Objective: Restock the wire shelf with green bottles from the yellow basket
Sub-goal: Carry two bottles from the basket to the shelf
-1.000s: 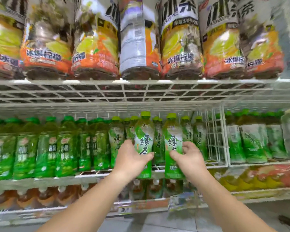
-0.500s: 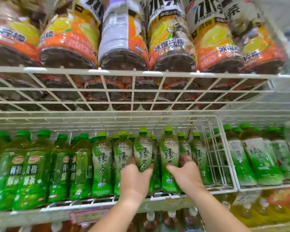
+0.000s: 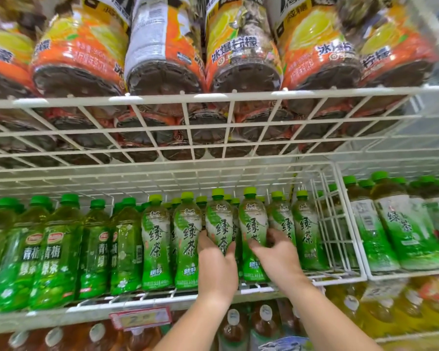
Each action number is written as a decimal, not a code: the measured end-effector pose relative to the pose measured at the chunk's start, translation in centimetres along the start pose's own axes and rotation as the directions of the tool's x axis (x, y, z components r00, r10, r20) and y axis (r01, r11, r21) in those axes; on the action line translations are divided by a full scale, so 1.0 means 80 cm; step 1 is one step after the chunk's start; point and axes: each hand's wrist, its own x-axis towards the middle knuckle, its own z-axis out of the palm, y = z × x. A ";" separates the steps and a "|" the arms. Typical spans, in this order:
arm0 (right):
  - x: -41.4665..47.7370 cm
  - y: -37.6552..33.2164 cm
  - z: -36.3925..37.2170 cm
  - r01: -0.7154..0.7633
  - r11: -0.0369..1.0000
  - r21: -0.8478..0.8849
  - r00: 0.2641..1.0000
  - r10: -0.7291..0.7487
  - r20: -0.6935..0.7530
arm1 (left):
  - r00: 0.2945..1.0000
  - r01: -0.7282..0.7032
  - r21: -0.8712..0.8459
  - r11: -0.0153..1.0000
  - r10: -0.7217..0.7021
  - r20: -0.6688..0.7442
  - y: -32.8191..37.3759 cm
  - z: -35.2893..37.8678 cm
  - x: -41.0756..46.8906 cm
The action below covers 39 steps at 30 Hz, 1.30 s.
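The left hand point(image 3: 217, 269) curls round one green bottle point(image 3: 219, 221), the right hand point(image 3: 276, 259) round its neighbour point(image 3: 252, 221). Both bottles stand upright in the front row of the wire shelf point(image 3: 337, 276), lime-capped, with white-and-green labels bearing dark characters.
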 end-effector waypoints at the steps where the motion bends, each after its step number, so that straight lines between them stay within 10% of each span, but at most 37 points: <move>1: 0.000 0.000 -0.001 -0.005 1.000 -0.005 1.000 0.005 0.002 | 1.000 0.004 0.009 1.000 -0.004 0.016 0.000 0.000 0.000; 16: -0.007 -0.005 -0.003 0.045 0.998 -0.046 0.998 -0.043 0.034 | 0.988 -0.094 0.585 0.805 0.005 0.151 0.011 -0.011 0.013; 21: -0.012 -0.007 -0.004 0.043 0.997 -0.065 0.998 -0.040 0.046 | 0.953 -0.290 0.859 0.422 0.048 0.299 0.032 -0.029 0.000; 27: -0.029 -0.019 -0.013 0.082 0.956 -0.280 0.992 -0.052 0.111 | 0.972 -0.177 0.666 0.725 0.025 0.232 0.025 -0.045 -0.003; 39: -0.066 -0.017 -0.026 0.275 0.678 -0.681 0.960 -0.155 0.234 | 0.861 -0.508 0.732 0.454 0.255 0.440 -0.012 -0.097 -0.026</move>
